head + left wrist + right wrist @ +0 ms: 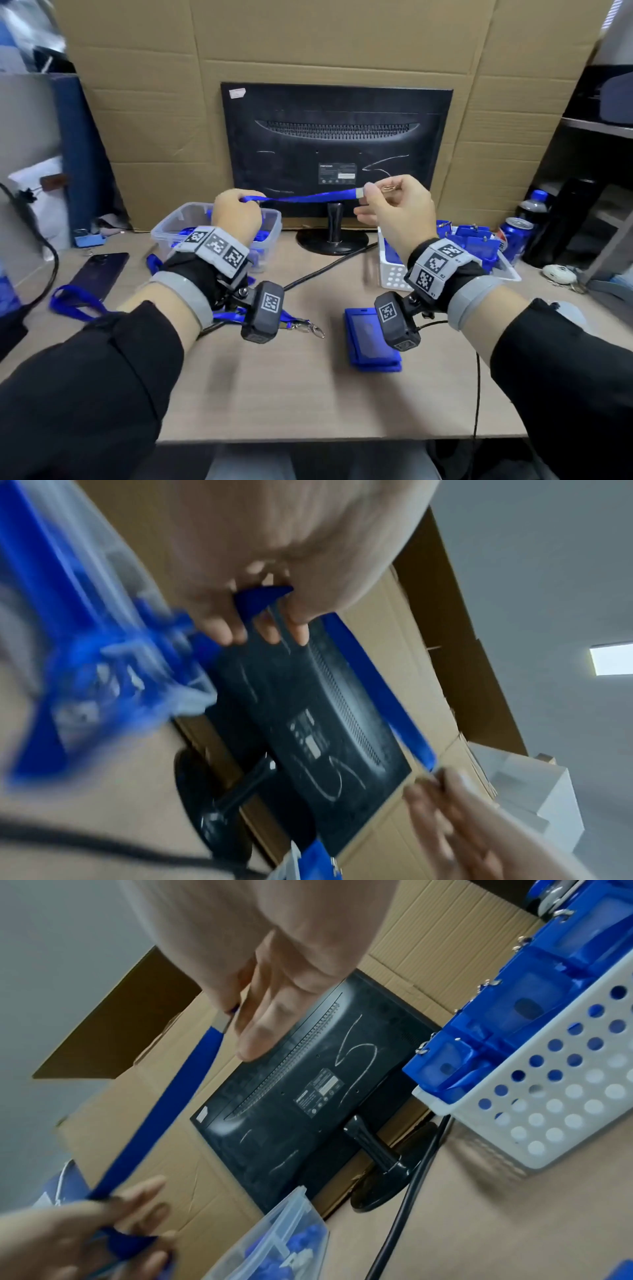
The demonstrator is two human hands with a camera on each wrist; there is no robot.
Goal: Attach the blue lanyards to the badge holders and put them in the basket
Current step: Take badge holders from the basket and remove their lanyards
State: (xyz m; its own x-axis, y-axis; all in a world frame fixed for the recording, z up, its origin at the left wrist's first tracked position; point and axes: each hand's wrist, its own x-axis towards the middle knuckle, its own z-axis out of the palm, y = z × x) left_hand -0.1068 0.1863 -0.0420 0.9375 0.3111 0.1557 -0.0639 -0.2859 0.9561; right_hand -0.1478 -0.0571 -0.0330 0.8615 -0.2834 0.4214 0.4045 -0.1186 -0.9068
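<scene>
A blue lanyard (308, 197) is stretched in the air between both hands, in front of the monitor. My left hand (236, 212) grips its strap end above the clear tub; the strap (260, 599) shows between the curled fingers. My right hand (387, 202) pinches the metal clasp end (390, 188), its other fingers loosely spread. The strap (164, 1110) runs from the right fingers down to the left hand. A blue badge holder (371, 337) lies flat on the desk below the right wrist. The white perforated basket (394, 274) holds several blue holders with clips.
A clear plastic tub (171, 226) of blue lanyards stands at back left. More lanyards (75, 305) lie on the desk by a dark phone (99, 274). A monitor (335, 150) on its stand sits at centre back, with a black cable (325, 270). Cans and a bottle (517, 236) stand at right.
</scene>
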